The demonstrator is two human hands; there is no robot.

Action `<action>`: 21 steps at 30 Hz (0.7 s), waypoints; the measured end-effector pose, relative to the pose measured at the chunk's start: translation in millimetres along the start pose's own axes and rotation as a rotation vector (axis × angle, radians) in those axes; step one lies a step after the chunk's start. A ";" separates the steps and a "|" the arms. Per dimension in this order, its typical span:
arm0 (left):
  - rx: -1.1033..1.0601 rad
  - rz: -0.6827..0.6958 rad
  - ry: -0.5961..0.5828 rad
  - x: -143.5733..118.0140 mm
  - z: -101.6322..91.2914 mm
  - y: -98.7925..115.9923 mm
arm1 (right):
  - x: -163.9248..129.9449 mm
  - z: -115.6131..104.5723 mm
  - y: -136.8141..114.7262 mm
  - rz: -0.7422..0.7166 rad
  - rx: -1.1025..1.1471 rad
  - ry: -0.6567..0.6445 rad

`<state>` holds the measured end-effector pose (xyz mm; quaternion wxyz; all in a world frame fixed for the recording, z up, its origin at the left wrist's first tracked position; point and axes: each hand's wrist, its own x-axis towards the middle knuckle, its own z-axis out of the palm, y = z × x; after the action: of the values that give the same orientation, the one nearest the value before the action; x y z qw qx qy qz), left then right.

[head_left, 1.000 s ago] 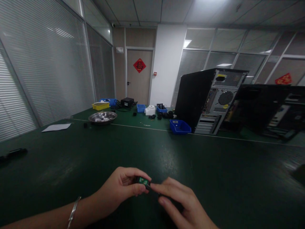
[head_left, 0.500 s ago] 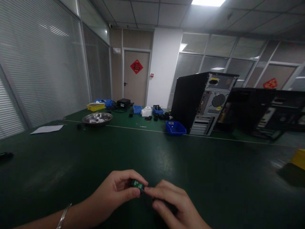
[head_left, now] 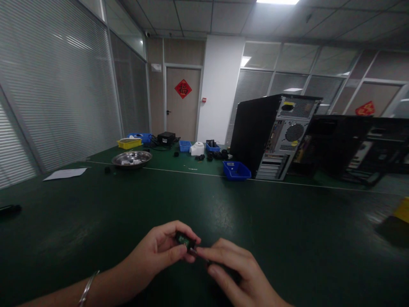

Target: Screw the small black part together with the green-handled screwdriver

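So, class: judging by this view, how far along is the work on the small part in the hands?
Done: nothing finished shows. In hand: the left hand pinches a small dark part with a green face, and the right hand touches its end with its fingertips, above the green table. Left: the part is not yet set down. The computer tower stands far off.

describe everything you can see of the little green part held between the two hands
The little green part is a small dark piece with a green face, perhaps a bit of circuit board; detail is too blurred to read. It is held above the dark green table, low in the view. The left hand pinches it between thumb and fingers, and the right hand touches its right end with a fingertip. It looks rigid and lies roughly level.
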<state>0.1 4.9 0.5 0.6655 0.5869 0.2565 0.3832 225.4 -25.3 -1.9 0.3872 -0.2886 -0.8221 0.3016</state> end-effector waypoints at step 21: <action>-0.067 -0.002 0.091 1.1 -2.3 1.6 | -1.1 -0.6 -5.6 0.031 -0.022 -0.046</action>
<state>-1.4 7.2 1.8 0.6729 0.5459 0.2738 0.4173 225.1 -29.6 1.9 0.3603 -0.2985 -0.8295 0.3051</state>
